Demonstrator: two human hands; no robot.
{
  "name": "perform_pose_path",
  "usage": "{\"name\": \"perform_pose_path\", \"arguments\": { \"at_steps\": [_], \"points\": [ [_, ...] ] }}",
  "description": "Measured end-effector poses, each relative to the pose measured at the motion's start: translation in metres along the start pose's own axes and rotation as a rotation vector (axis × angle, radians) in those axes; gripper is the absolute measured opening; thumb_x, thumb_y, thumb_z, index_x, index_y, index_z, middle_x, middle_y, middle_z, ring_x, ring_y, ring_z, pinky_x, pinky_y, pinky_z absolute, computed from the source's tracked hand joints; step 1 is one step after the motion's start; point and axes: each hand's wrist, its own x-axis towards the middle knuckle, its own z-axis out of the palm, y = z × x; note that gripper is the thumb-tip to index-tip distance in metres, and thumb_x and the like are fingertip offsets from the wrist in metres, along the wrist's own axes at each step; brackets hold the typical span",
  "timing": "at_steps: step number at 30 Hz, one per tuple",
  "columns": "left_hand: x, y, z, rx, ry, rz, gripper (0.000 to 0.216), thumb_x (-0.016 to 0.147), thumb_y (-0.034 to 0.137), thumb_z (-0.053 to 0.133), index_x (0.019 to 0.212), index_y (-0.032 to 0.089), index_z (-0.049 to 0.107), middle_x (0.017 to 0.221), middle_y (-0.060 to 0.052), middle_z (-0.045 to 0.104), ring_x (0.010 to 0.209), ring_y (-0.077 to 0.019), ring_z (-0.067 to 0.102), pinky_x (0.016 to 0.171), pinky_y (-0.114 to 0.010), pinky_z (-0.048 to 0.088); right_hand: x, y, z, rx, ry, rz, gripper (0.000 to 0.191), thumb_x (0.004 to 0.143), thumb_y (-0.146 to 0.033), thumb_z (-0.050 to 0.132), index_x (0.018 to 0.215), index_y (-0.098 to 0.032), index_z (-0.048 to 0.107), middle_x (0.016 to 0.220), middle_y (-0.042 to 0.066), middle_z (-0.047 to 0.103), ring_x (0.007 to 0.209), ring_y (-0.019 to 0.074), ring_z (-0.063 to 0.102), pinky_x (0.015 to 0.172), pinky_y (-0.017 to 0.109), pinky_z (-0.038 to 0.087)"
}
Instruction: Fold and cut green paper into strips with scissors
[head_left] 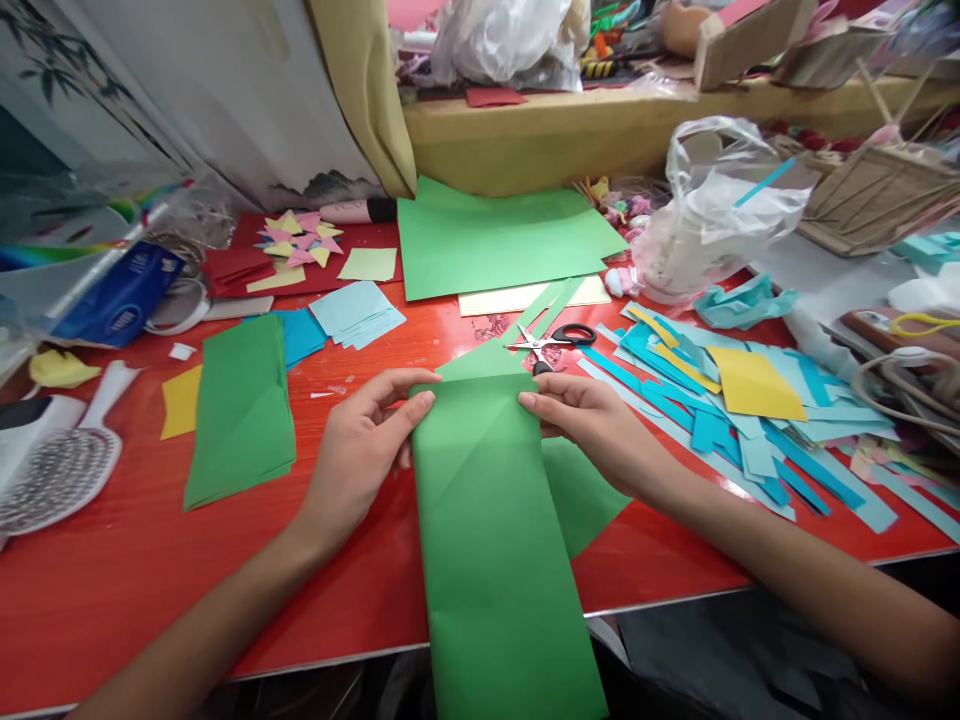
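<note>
A long folded green paper sheet [487, 520] lies on the red table [135, 570] and hangs over its near edge. My left hand [360, 450] pinches the sheet's left side near a fold at the top. On the opposite side my right hand [592, 425] pinches the same fold. Just beyond the paper lie black-handled scissors [555, 340].
A folded green sheet [240, 410] lies at left, a large green sheet [495, 240] at the back. Blue and yellow paper strips [720, 400] pile up at right. A white plastic bag [720, 210], a hairbrush [60, 460] and a blue tissue pack [120, 295] ring the table.
</note>
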Motion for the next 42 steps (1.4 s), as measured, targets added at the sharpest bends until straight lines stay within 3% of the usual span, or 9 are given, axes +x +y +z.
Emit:
{"name": "perform_pose_path", "arguments": {
  "at_steps": [3,7,16,25,30,34,37,42],
  "points": [
    [-0.0004,0.0008,-0.0007,0.018,-0.003,-0.024,0.026,0.079,0.035,0.06,0.102,0.024,0.065,0.059,0.004,0.053,0.043,-0.0057,0.04,0.039,-0.019,0.033,0.0007,0.0024,-0.0007,0.131,-0.037,0.02,0.02,0.081,-0.038,0.061,0.078,-0.019,0.061,0.072,-0.002,0.058,0.065,0.0087,0.055,0.067,0.024,0.047],
    [0.0006,-0.0008,-0.0012,0.015,0.029,-0.019,0.026,0.078,0.035,0.062,0.101,0.025,0.067,0.061,0.003,0.057,0.043,-0.0057,0.039,0.04,-0.019,0.032,0.002,0.0048,-0.0017,0.233,-0.047,0.043,0.018,0.082,-0.036,0.059,0.088,-0.02,0.065,0.084,0.002,0.066,0.073,0.0115,0.061,0.073,0.027,0.049],
    [0.0005,-0.0029,-0.0006,0.024,0.046,-0.026,0.027,0.078,0.035,0.061,0.102,0.026,0.068,0.062,0.003,0.056,0.044,-0.0049,0.038,0.04,-0.018,0.031,0.0011,0.0036,-0.0024,0.197,-0.001,0.036,0.021,0.082,-0.037,0.059,0.083,-0.017,0.066,0.078,0.002,0.066,0.066,0.0099,0.06,0.062,0.022,0.049],
    [-0.0005,-0.0004,-0.0013,0.099,0.013,-0.038,0.03,0.082,0.037,0.056,0.11,0.031,0.064,0.06,0.004,0.05,0.046,-0.006,0.037,0.042,-0.019,0.031,0.0023,0.0021,-0.0058,0.084,-0.066,0.017,0.017,0.083,-0.031,0.057,0.089,-0.02,0.068,0.078,0.0,0.065,0.064,0.0077,0.058,0.065,0.022,0.048],
    [0.0006,0.0007,0.0004,0.282,-0.088,0.064,0.027,0.084,0.038,0.053,0.106,0.03,0.065,0.094,0.0,0.059,0.07,-0.0102,0.049,0.059,-0.022,0.041,-0.0005,-0.0007,-0.0059,-0.062,-0.05,-0.019,0.021,0.085,-0.032,0.052,0.092,-0.019,0.068,0.079,0.001,0.065,0.066,0.009,0.057,0.063,0.022,0.047],
    [0.0014,-0.0026,0.0018,0.411,-0.229,0.146,0.027,0.085,0.04,0.051,0.107,0.03,0.063,0.104,-0.001,0.055,0.091,-0.015,0.052,0.078,-0.028,0.043,-0.0035,-0.0018,-0.0042,-0.146,-0.041,-0.024,0.021,0.084,-0.033,0.053,0.089,-0.018,0.066,0.078,0.001,0.062,0.065,0.0097,0.054,0.058,0.022,0.043],
    [0.0,-0.0053,0.0033,0.426,-0.285,0.22,0.025,0.083,0.042,0.054,0.101,0.027,0.062,0.109,-0.002,0.054,0.107,-0.0184,0.047,0.095,-0.033,0.036,-0.005,-0.0007,-0.0018,-0.11,-0.073,-0.036,0.018,0.082,-0.033,0.055,0.081,-0.018,0.064,0.073,0.0,0.06,0.063,0.01,0.052,0.055,0.022,0.041],
    [-0.0027,-0.0031,0.0046,0.376,-0.276,0.156,0.026,0.083,0.043,0.052,0.072,0.02,0.058,0.108,-0.002,0.054,0.105,-0.0195,0.048,0.093,-0.035,0.036,-0.0068,0.0039,-0.0001,-0.15,-0.048,-0.066,0.022,0.085,-0.037,0.051,0.078,-0.018,0.059,0.068,-0.001,0.054,0.06,0.0102,0.05,0.053,0.023,0.038]
  ]
}}
